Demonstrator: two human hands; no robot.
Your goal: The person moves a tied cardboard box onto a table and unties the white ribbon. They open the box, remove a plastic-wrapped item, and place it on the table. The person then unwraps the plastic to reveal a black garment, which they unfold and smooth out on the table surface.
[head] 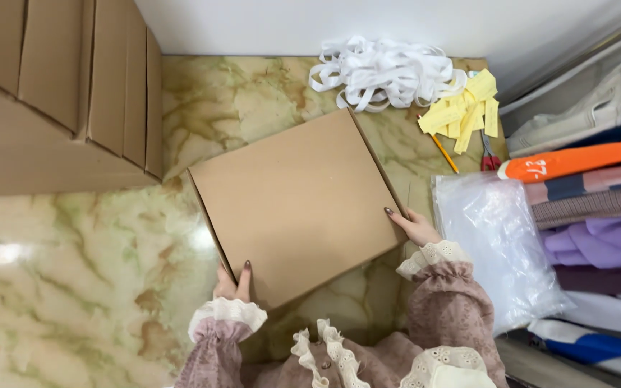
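Marbled green-and-cream counter (73, 287) under everything, white wall behind. Closed brown box (297, 205) lying flat and turned at an angle, held between both hands. Left hand (233, 284) at the near-left corner, thumb laid on the lid, other fingers hidden beneath the edge; grip pinching that corner. Right hand (416, 226) at the right edge, one finger on the lid, the rest curled down the side; grip pressed against the box wall, not spread. Frilled pink sleeves at both wrists.

Beyond the right hand, well apart: white ribbon (386, 72) in a loose heap, yellow slips (465, 108) just beside it, pencil (443, 152) and red-handled scissors (489, 154) below the slips. Immediately right of the right hand: clear plastic bags (497, 244), touching the folded clothes (598, 208) stacked further right. Beyond and left of the left hand: flat cardboard sheets (59, 93) leaning in a stack, near the box's far-left corner but not touching it.
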